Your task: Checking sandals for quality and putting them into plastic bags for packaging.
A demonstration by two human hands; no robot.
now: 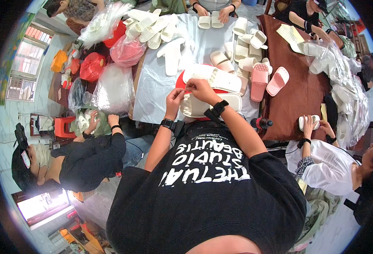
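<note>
Two cream slippers lie in front of me at the table's near edge: the farther slipper rests partly over a red surface, and the nearer slipper is close to my body. Above their left ends my hands meet. The fingers of my left hand are pinched together beside the thumb and fingers of my right hand, also closed in a pinch. Whatever is between the fingertips is too small to make out. Both wrists wear dark bands.
Beyond lie a cream slipper pile, a pink slipper pair and more cream slippers. A dark bottle is by my right arm. Plastic bags sit left. Co-workers sit left, right and opposite; one holds a white slipper.
</note>
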